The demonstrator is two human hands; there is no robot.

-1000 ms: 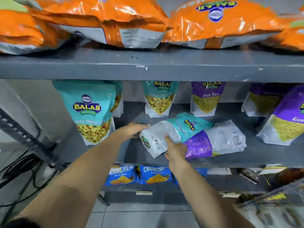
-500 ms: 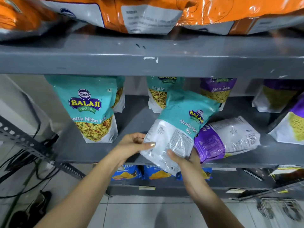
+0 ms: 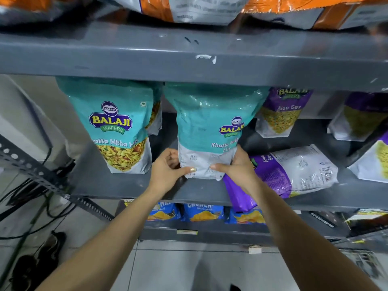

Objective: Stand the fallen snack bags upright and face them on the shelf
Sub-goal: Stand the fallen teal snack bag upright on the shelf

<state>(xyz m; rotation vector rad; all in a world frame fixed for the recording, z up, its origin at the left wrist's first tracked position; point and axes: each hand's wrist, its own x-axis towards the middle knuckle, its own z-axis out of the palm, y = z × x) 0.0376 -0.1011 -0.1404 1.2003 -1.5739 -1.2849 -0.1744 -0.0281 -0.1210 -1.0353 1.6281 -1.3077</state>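
A teal Khatta Mitha Mix bag (image 3: pixel 210 124) stands upright on the grey middle shelf (image 3: pixel 126 185), back side toward me. My left hand (image 3: pixel 168 169) grips its lower left corner and my right hand (image 3: pixel 237 166) grips its lower right corner. Just to the right, a purple Aloo Sev bag (image 3: pixel 294 171) lies flat on its side, one end hanging over the shelf's front edge. Another teal bag (image 3: pixel 117 127) stands upright to the left, facing front.
Upright purple Aloo Sev bags (image 3: pixel 281 114) stand at the back right. Orange bags (image 3: pixel 210 7) lie on the upper shelf. Blue chip packets (image 3: pixel 201 213) sit on the lower shelf. Cables and shoes (image 3: pixel 37 263) lie on the floor at left.
Both hands lifted the fallen teal bag off the purple one, turned it upright and set its base on the shelf between the left teal bag and the purple bags.
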